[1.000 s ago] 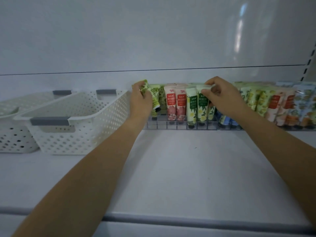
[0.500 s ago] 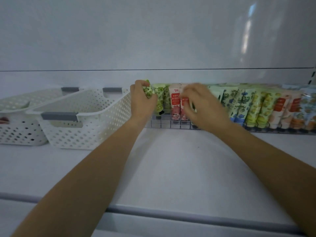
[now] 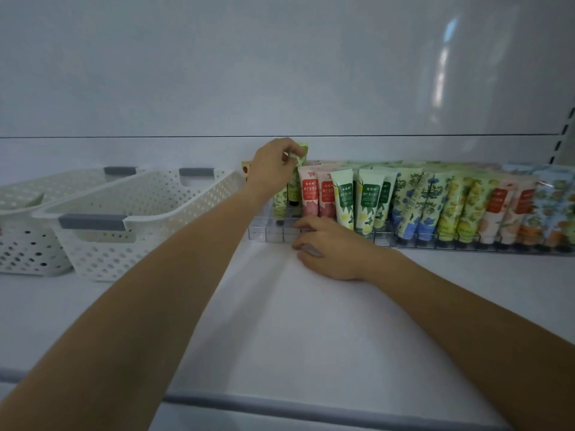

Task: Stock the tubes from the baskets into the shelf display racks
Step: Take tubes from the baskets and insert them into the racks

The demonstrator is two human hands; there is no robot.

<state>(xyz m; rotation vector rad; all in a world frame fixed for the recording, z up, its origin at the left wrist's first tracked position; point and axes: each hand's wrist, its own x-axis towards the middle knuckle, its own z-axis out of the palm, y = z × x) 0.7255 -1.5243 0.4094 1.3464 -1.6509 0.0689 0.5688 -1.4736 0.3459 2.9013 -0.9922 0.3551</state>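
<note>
From the head view, your left hand (image 3: 271, 169) is raised at the left end of the clear display rack (image 3: 273, 233), which stands at the back of the white shelf (image 3: 311, 321). Your thumb and fingertips (image 3: 287, 157) pinch the crimped top edge of a green tube (image 3: 301, 152); that grip is closed tight on it, and the tube stands upright with its lower part down among the others, behind the front row. Just left of your hand, the top of another tube with a red mark (image 3: 245, 168) peeks out.

Your right hand (image 3: 329, 248) lies low on the shelf, knuckles up, with its fingers curled against the front wall of the rack. It holds nothing that can be seen; the fingers are loosely bent, touching the clear plastic.

The rack carries a row of tubes standing cap-down: two red-labelled pink tubes (image 3: 317, 194) beside your left hand, then pale green tubes with dark green labels (image 3: 368, 200), then blue-flowered tubes (image 3: 417, 209), yellow-green ones (image 3: 457, 209), and orange and peach ones (image 3: 510, 209) toward the right. Some front compartments at the left end of the rack stand unfilled.

Left of the rack, two white perforated baskets (image 3: 149, 225) with grey handle grips sit side by side on the shelf, the nearer one just beside the rack's end. What lies in them cannot be told from here.
</note>
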